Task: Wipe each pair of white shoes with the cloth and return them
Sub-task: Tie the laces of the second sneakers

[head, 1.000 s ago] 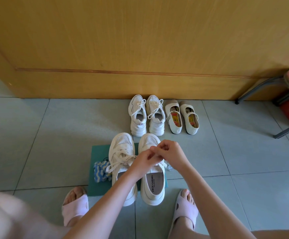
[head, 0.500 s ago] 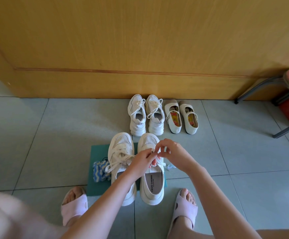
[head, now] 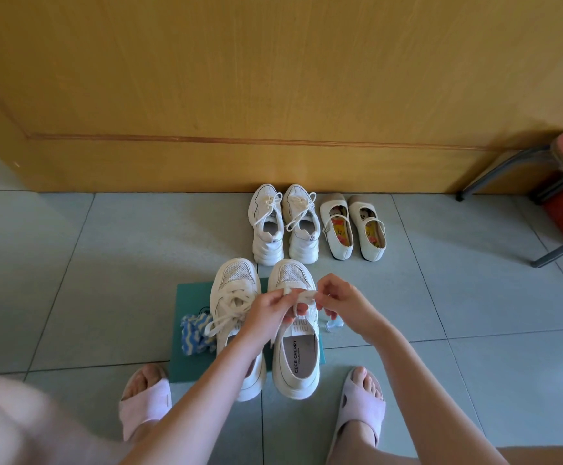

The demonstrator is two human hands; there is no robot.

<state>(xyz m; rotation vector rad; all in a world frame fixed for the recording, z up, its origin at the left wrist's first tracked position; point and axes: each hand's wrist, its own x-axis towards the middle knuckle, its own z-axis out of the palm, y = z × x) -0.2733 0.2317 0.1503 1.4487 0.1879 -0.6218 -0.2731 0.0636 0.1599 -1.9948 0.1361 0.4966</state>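
So your left fingers (head: 282, 298) and right fingers (head: 323, 297) are both curled in, each pinching the lace (head: 302, 294), which runs straight across between them. Left hand (head: 271, 308) and right hand (head: 349, 305) hang over the tongue of the right shoe (head: 296, 367), not far apart. Its mate, the left shoe (head: 235, 290), is touching it at 9 o'clock, laces loose, and your left forearm crosses its heel. Both sit on a green mat (head: 191, 298), toes pointing to 12.

The cloth (head: 194, 333), blue and white, is bunched on the mat at 9 o'clock of the left shoe, nobody touching it. A tiny bottle (head: 334, 325) lies at 3 o'clock of the right shoe.

At 12 o'clock, by the door (head: 273, 78), sit white sneakers (head: 283, 226), with flats (head: 352, 229) just beside them at 3.
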